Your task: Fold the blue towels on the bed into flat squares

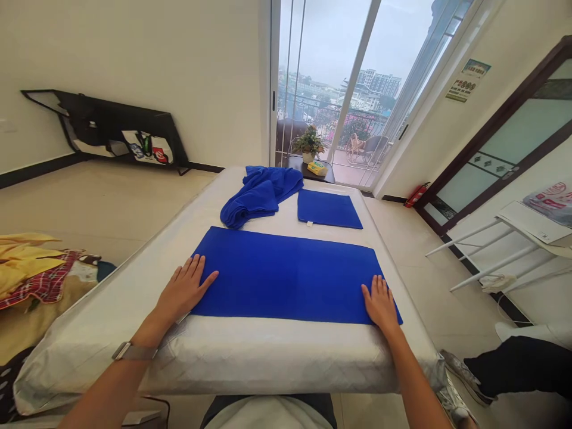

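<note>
A blue cloth point(286, 277), folded into a long flat rectangle, lies across the near part of the covered table point(277, 357). My left hand point(185, 286) rests flat at its left end, fingers stretched out and thumb apart. At the right end my right hand point(379, 301) lies flat on the cloth, also with fingers extended. Neither hand grips anything. Beyond the cloth sits a smaller folded blue cloth point(329, 208) with a white tag at its near edge. Left of that, a crumpled blue cloth point(263, 193) is bunched in a loose heap.
A plant point(308, 143) and a yellow tissue pack point(317, 168) stand on a small dark table at the far edge. Heaped fabrics point(49, 268) are at left. On the right are a white chair point(527, 220), a fire extinguisher point(417, 195) and another person's leg point(518, 366).
</note>
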`<action>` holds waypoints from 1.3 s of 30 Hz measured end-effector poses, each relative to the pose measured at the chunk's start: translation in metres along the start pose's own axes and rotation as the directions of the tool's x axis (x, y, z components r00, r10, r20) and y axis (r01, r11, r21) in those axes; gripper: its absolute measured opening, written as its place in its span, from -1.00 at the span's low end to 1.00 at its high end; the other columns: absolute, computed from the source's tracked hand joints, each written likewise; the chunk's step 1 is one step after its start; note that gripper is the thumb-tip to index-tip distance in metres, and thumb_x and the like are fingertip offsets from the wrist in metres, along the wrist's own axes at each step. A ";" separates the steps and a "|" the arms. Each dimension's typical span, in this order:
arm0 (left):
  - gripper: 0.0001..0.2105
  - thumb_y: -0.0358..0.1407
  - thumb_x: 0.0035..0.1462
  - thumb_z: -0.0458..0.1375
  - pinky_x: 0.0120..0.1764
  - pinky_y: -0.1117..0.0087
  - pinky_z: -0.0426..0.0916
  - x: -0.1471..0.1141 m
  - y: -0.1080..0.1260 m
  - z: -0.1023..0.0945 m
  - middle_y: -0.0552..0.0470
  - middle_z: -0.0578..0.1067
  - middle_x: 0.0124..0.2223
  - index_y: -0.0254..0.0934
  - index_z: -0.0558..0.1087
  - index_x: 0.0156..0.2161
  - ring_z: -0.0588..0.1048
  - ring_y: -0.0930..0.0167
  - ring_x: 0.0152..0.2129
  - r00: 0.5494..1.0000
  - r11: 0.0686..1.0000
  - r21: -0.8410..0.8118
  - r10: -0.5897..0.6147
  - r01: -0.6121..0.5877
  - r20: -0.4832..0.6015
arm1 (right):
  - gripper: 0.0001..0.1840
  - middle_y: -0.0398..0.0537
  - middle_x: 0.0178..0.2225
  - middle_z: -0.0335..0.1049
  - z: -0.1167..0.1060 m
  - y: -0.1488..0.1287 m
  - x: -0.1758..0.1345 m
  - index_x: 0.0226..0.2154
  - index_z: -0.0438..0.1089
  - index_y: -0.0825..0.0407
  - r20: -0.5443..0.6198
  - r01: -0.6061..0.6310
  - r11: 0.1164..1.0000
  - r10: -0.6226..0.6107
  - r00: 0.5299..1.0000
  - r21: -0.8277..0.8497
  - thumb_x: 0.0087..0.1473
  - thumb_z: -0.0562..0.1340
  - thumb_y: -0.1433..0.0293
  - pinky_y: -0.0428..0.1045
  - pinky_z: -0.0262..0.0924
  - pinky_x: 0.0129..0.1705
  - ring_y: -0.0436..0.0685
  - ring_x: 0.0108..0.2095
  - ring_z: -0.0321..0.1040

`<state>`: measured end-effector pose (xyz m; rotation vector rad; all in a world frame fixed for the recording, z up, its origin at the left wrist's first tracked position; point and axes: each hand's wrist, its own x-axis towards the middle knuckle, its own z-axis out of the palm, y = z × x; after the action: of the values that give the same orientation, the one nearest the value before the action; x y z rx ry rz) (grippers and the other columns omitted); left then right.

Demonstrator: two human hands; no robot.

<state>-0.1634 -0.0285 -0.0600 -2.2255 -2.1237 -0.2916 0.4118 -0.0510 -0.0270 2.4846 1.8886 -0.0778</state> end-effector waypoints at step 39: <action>-0.25 0.05 0.24 -0.32 0.27 -0.08 0.02 -0.029 -0.021 -0.003 -0.26 0.08 0.41 -0.44 0.17 0.34 -0.05 0.03 0.37 0.998 0.999 -0.003 -0.051 0.051 0.044 | -0.20 0.18 0.42 -0.21 -0.002 0.017 -0.001 0.38 -0.13 0.35 -0.051 -0.072 0.997 0.071 0.996 -0.016 0.32 -0.24 0.11 0.20 -0.32 0.39 0.29 0.41 -0.27</action>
<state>-0.1852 -0.0559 -0.0643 -2.2026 -2.2069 -0.2525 0.4282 -0.0560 -0.0250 2.5626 1.8078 0.0029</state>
